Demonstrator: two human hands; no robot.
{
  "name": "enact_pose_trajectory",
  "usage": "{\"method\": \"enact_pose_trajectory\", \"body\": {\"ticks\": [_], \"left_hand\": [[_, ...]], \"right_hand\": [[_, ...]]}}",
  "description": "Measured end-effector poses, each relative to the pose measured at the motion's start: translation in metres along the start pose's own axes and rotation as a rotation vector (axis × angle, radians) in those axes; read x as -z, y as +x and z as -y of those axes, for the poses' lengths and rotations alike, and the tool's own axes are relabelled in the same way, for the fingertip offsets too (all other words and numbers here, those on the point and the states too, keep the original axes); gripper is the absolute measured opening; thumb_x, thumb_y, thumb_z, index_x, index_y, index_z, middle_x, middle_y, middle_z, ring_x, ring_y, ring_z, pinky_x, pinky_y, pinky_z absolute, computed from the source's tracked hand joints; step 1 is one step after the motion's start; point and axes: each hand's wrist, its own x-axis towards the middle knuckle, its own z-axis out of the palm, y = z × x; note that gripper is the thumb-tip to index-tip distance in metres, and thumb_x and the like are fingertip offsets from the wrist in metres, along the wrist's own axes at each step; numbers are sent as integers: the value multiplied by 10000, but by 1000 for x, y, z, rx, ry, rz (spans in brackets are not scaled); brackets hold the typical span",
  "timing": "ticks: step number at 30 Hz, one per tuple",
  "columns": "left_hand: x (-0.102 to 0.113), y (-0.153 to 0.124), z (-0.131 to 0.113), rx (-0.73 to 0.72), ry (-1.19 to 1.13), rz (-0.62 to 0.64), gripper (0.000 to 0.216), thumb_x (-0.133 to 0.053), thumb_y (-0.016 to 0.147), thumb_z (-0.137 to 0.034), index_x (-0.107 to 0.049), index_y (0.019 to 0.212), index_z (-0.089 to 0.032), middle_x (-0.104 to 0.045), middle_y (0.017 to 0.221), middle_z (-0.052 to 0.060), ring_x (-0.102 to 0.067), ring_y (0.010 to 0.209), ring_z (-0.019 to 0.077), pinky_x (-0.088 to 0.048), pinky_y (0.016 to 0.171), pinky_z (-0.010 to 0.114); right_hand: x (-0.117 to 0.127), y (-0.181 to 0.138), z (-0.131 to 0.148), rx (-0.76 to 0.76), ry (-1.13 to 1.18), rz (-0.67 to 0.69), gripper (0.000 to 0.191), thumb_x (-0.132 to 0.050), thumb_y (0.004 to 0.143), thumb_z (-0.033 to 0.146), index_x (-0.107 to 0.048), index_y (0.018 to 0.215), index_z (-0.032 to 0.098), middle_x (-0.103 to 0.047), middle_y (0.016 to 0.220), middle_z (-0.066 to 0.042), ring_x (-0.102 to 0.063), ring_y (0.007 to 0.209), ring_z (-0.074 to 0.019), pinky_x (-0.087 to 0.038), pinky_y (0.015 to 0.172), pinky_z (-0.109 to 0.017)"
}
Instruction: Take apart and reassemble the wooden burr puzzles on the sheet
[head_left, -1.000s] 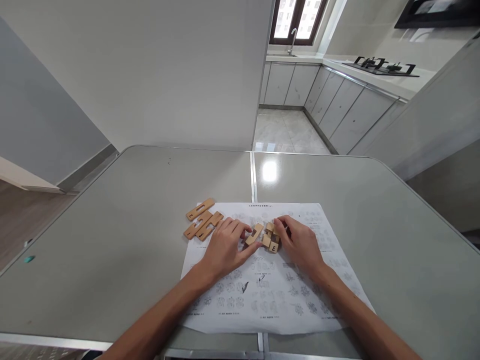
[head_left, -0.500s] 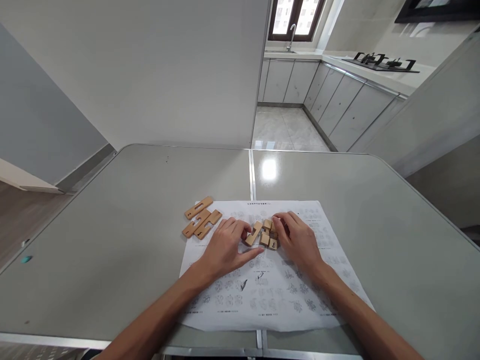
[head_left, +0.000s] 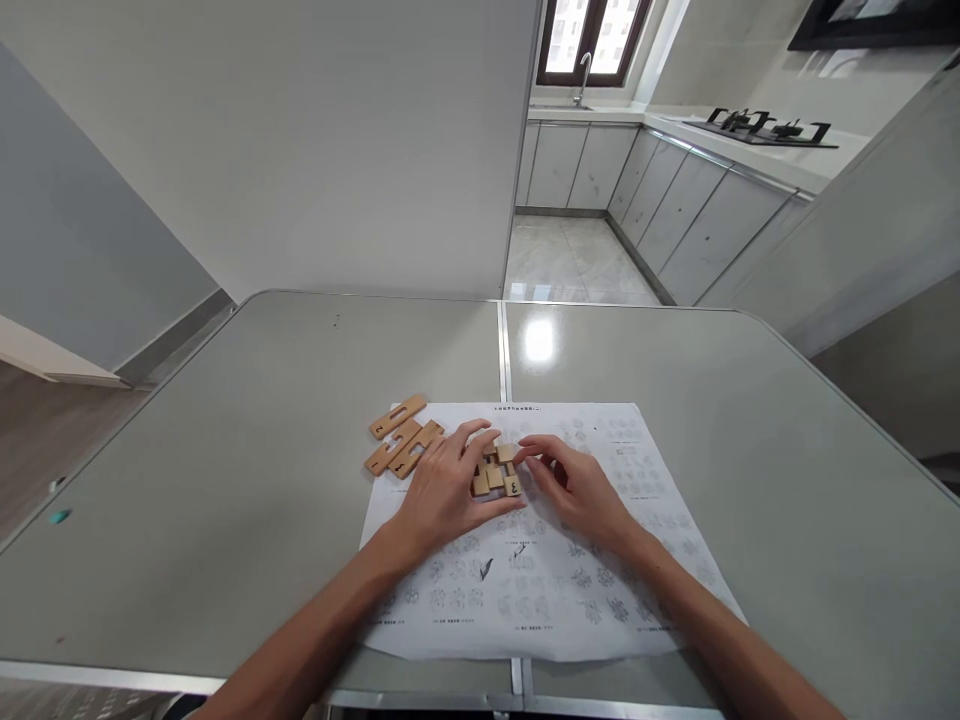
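Observation:
Several notched wooden puzzle pieces lie fitted together in a small cluster on the printed sheet. One square end in the cluster carries a dark 3. My left hand wraps round the cluster from the left, fingers along its far side and thumb along its near side, partly hiding it. At the cluster's right edge, the bent fingertips of my right hand are close to or touching the upper right block, with thumb and index finger slightly apart. Whether the right fingertips press on it, I cannot tell.
Left of my left hand lie three loose notched wooden pieces: one marked 2, one marked 1 and another numbered one. A metal seam crosses the grey table. A small teal object is near the left edge.
The cluster has shifted left, against the separate notched piece that was by my left fingers. My left hand now reaches round it, and my right hand has followed leftward.

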Motion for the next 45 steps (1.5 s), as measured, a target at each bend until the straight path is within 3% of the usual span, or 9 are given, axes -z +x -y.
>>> {"method": "enact_pose_trajectory", "body": {"ticks": [4, 9, 14, 20, 26, 31, 45], "left_hand": [[9, 3, 5, -14, 56, 3, 630, -843, 829, -593, -614, 1319, -270, -710, 1320, 97, -674, 1114, 328, -525, 964, 502], [17, 5, 6, 13, 161, -42, 474, -775, 855, -365, -649, 1304, -286, -726, 1322, 80, -629, 1146, 354, -481, 1014, 545], [16, 5, 7, 33, 206, -86, 554, -718, 816, -240, -599, 1357, -250, -665, 1409, 119, -549, 1331, 402, -433, 1123, 592], [12, 4, 5, 57, 221, -188, 587, -661, 853, -139, -523, 1416, -233, -621, 1415, 161, -535, 1349, 405, -442, 1125, 610], [-1, -2, -14, -249, 40, -28, 326, -563, 930, -118, -587, 1232, -238, -723, 1134, 104, -703, 1072, 285, -577, 925, 450], [-6, -4, -18, -338, 10, 113, 169, -493, 980, -116, -583, 1076, -222, -733, 834, 19, -717, 728, 203, -538, 679, 343], [-7, -3, -15, -352, 25, 133, 145, -489, 988, -117, -590, 1006, -219, -725, 803, 14, -697, 702, 191, -499, 651, 333]], "right_hand": [[2, -2, 6, 15, -28, 92, 312, -470, 1080, 369, -666, 1309, 286, -763, 955, -28, -581, 638, -166, -493, 644, -307], [3, -3, 9, 54, -72, 175, 373, -458, 1084, 332, -634, 1412, 314, -692, 839, 4, -597, 664, -170, -498, 651, -303], [2, -4, 8, 48, -67, 161, 351, -488, 1076, 346, -632, 1393, 306, -675, 840, 9, -589, 659, -166, -503, 658, -303], [3, -4, 11, 35, -55, 142, 324, -482, 1083, 351, -652, 1350, 283, -680, 817, 2, -579, 621, -162, -511, 635, -304], [-1, -3, 7, 67, -47, 82, 239, -496, 1067, 313, -676, 1216, 262, -754, 945, -35, -657, 707, -179, -545, 694, -330], [-2, -4, 5, 111, -41, 81, 223, -476, 1054, 235, -688, 1115, 268, -766, 1015, -36, -689, 810, -191, -538, 738, -328], [-2, -3, 9, 148, -60, 73, 217, -465, 1074, 211, -674, 1097, 267, -763, 1033, -43, -701, 868, -199, -545, 763, -337]]}}
